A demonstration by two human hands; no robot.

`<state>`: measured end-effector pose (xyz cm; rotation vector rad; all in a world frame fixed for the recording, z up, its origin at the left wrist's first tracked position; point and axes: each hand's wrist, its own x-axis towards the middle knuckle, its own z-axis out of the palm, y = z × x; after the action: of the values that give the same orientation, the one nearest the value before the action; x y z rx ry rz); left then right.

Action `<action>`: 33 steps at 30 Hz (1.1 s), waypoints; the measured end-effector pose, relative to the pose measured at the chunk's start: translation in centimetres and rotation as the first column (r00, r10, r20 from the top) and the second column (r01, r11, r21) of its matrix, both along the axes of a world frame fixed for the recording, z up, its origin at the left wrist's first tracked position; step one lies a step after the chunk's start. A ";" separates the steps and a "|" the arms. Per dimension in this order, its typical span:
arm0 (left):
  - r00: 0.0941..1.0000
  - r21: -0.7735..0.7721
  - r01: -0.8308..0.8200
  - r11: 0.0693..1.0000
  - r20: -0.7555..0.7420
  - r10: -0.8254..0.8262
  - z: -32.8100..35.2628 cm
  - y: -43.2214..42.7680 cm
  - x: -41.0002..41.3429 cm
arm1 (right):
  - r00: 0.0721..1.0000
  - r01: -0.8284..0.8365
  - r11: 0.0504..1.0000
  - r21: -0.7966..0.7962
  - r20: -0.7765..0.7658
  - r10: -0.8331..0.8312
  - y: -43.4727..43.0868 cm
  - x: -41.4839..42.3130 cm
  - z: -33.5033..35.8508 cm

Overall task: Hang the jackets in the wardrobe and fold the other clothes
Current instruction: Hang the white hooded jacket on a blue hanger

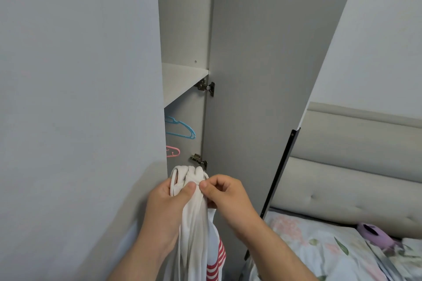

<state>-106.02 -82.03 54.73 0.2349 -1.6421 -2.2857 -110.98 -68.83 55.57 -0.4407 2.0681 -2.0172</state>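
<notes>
A grey wardrobe panel (80,98) fills the left. Beside it, in the narrow opening, a white shelf (182,80) sits above a blue hanger (182,130) and a pink hanger (172,151). Just below them, in front of the opening, the left hand (169,207) grips the bunched top of a white garment (194,223) with red stripes, which hangs down between the forearms. The right hand (226,196) pinches the same bunch, thumb to thumb. The open wardrobe door (251,75) stands behind, then a padded headboard (354,166) and floral bedding (319,246).

garment (193,230) cut off below, pink hanger (173,151) half-hidden
</notes>
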 end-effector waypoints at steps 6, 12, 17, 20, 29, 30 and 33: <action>1.000 0.032 -0.009 0.999 0.012 0.009 -0.6 -0.5 -0.7 | 0.994 -0.018 0.995 0.100 -0.101 0.029 0.5 -1.6 -0.8; 0.986 -0.034 -0.134 0.990 0.100 0.137 -2.4 -0.8 -4.2 | 0.996 0.062 0.994 0.088 -0.062 -0.057 0.4 -10.7 -2.1; 0.941 -0.216 -0.251 0.944 0.173 0.290 -3.4 -0.9 -8.7 | 0.976 0.082 0.952 0.295 -0.215 -0.018 -2.4 -21.2 -3.5; 0.925 -0.252 -0.290 0.923 0.174 0.338 -3.4 -0.8 -11.2 | 0.945 0.087 0.895 0.437 -0.320 0.064 -4.7 -26.8 -3.8; 0.859 -0.212 -0.386 0.898 0.272 0.434 -4.1 -1.3 -16.7 | 0.914 0.034 0.829 0.558 -0.353 0.200 -11.5 -35.9 -5.9; 0.855 -0.205 -0.390 0.897 0.281 0.436 -4.1 -1.2 -17.2 | 0.914 0.017 0.820 0.572 -0.341 0.218 -11.9 -36.3 -6.3; 0.846 -0.169 -0.412 0.896 0.294 0.444 -3.9 -1.0 -18.3 | 0.906 -0.026 0.803 0.595 -0.325 0.270 -12.9 -37.1 -7.5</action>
<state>-124.34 -83.02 50.81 0.9055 -1.6381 -1.8877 -148.13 -81.77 48.05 -0.9081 2.6359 -1.1633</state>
